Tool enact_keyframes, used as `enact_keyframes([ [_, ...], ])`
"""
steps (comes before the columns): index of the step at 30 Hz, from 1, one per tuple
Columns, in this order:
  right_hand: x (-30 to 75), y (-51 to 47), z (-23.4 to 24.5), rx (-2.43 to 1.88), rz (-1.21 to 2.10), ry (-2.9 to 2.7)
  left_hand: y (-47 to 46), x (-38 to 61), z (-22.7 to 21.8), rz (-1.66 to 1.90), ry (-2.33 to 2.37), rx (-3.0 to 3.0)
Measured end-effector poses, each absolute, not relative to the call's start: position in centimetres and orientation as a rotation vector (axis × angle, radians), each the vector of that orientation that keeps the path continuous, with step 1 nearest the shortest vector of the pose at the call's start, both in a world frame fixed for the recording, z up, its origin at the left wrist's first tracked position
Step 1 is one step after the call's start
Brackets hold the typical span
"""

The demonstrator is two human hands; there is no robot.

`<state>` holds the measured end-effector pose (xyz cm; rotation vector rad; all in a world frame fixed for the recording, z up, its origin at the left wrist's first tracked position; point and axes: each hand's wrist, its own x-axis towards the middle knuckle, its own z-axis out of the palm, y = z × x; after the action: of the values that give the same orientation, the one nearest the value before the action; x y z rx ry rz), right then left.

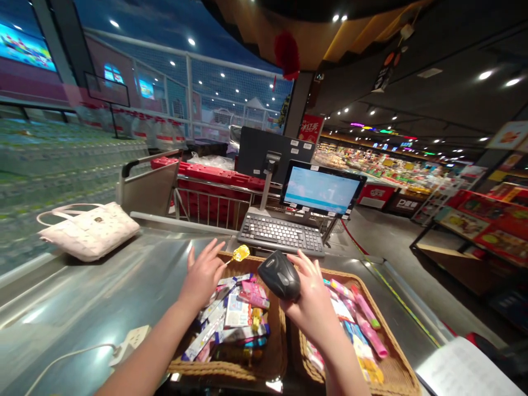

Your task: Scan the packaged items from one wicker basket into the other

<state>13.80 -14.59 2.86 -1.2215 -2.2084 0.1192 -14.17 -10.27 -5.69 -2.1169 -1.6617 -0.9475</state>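
Observation:
My left hand pinches the thin white stick of a lollipop in a yellow wrapper, held above the back of the left wicker basket. In my right hand is a black barcode scanner, its head pointing left toward the lollipop, with a gap between them. Under my hands, the left basket holds wrapped sticks, pink packets and a white box. My right forearm crosses the right wicker basket, which contains pink tubes and colourful packs.
Behind the baskets stand a black keyboard and a lit monitor. A pale handbag lies on the metal counter at left. A power strip with a cable sits front left; white paper lies at right.

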Motion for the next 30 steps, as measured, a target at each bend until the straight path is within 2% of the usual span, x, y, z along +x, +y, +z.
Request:
enact_keyframes([
  [14,12.1,-14.2,1.9,-1.27,0.193,-2.223,-10.2,-14.5,-11.6,-0.832,-1.791,-2.248],
  [18,11.8,-13.9,1.5,-1.283,0.198,-2.228,-10.1,-14.4,-13.3,-0.692,-1.919,-2.263],
  [22,11.7,-13.7,0.9,-1.322,0.214,-2.235,-10.0,-14.5,-14.0,-0.595,-1.965,-2.324],
  [30,14.3,-13.9,0.6,-1.349,0.225,-2.148,-9.7,-15.3,-14.1,-0.737,-1.895,-2.335],
])
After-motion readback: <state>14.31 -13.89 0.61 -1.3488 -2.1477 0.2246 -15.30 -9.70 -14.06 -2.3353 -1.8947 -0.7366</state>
